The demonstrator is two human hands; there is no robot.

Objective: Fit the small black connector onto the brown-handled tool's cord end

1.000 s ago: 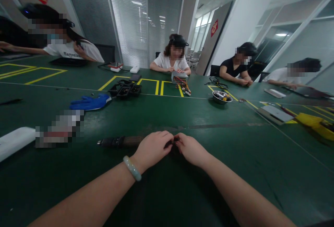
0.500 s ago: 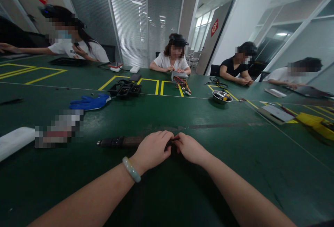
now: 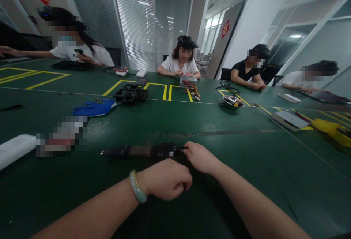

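Note:
A dark electric screwdriver point(image 3: 163, 151) lies sideways on the green table, its metal tip to the left and a small pale label near its right end. At that rear end, my right hand point(image 3: 204, 159) has its thumb and fingers pinched on the tail of the tool; the exact spot is partly covered by the fingers. My left hand point(image 3: 167, 179) is just in front of the screwdriver and apart from its body, with the fingers curled in. Whatever these fingers may hold is hidden. A pale green bangle point(image 3: 137, 186) circles the left wrist.
A blue glove point(image 3: 94, 108), a white object point(image 3: 18, 149) and black frames point(image 3: 132, 93) are on the left. Beyond stand a grey box with coloured wires point(image 3: 188, 82) and a metal bowl point(image 3: 233, 102). A yellow bag point(image 3: 331, 129) lies right. Several people sit opposite.
My left hand has come off the screwdriver's rear part and moved down toward me, uncovering its black body and label. My right hand stays at the tail end.

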